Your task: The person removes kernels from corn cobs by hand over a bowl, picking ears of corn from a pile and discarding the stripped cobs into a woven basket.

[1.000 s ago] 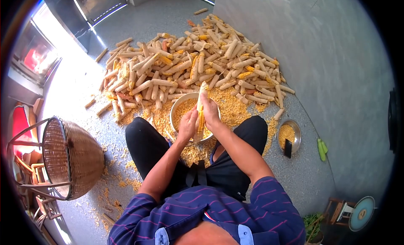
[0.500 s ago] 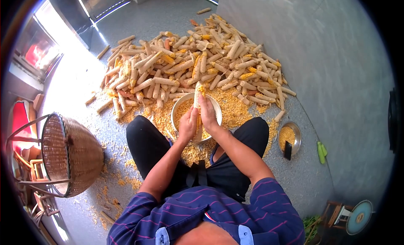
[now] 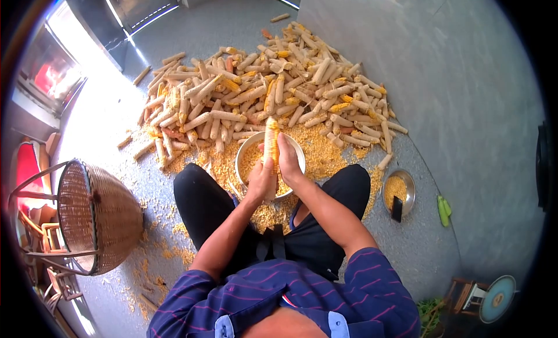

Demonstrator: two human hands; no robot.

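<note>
Over a round bowl [image 3: 240, 163], I hold a partly shelled corn cob [image 3: 271, 134] roughly upright. Yellow kernels still cover its tip and right side, while its left side is pale. My left hand [image 3: 260, 178] is closed round the lower part. My right hand [image 3: 289, 162] presses against the right side with its fingers together; its palm side is hidden. A pale cob end [image 3: 271, 191] sticks out below the hands; I cannot tell if it belongs to the same cob. Loose kernels lie in the bowl and on the floor around it.
A large heap of mostly stripped cobs [image 3: 232, 99] lies beyond the bowl. A woven basket [image 3: 113, 216] rests on its side at left. At right are a metal bowl [image 3: 411, 187] of kernels with a dark phone-like object [image 3: 397, 209], and green pods [image 3: 444, 210].
The cob has turned and dropped slightly, showing more yellow at its tip. My left hand has shifted up along it, and my right hand has moved slightly right.
</note>
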